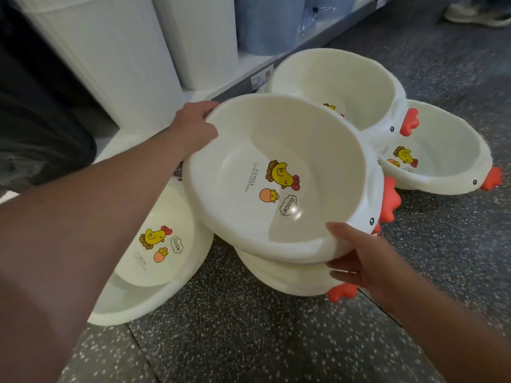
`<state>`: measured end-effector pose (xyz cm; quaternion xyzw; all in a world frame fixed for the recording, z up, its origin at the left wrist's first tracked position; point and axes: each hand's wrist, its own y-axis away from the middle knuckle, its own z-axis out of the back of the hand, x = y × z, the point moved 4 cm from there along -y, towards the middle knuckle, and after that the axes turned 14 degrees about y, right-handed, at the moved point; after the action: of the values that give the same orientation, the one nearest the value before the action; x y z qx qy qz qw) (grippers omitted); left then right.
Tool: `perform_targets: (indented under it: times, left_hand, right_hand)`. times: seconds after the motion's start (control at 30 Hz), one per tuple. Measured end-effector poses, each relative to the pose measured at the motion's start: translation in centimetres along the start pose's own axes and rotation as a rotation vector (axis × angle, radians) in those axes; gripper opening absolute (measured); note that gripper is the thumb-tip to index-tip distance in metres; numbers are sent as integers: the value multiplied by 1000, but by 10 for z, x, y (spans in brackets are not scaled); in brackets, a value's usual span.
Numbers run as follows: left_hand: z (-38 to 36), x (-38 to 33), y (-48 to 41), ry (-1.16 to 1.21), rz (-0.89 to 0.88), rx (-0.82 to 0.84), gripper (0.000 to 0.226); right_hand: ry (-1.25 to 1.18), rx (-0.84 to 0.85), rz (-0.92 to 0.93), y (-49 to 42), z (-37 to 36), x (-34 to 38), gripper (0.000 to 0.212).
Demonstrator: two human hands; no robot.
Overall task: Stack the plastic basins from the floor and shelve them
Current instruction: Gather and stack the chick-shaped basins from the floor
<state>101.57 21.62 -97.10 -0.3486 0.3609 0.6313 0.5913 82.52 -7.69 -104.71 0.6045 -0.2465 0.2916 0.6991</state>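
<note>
Gripping basin rim: left hand, right hand.

The held basin hides most of the lower basin, and its rim covers the ends of the fingers of the left hand. The shelf label is too blurred to read. The top edge cuts off the white bins and a shoe.

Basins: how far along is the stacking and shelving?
Done: nothing; no basin sits on the shelf. In hand: left hand and right hand hold the top basin over a second basin. Left: three loose on the floor, left basin, back basin, right basin, then shelving.
</note>
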Motion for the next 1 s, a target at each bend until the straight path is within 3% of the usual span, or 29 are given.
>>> perform_targets:
  times: [0.1, 0.43, 0.53, 0.73, 1.0]
  left_hand:
    - [-13, -3, -3, -48, -43, 94, 54]
    - [-69, -5, -8, -236, -60, 272, 59]
    - [-76, 8, -7, -248, -44, 270, 60]
    - [-74, 39, 4, -170, 23, 266, 61]
    - [-55, 66, 24, -133, 223, 212, 61]
  right_hand:
    - [60, 7, -39, 7, 0, -13, 49]
    - [-78, 32, -216, 27, -26, -65, 65]
    - [-64, 14, -226, 20, -22, -71, 57]
    - [-105, -15, -222, 11, -23, -77, 63]
    - [-50, -62, -127, -1, -7, -72, 50]
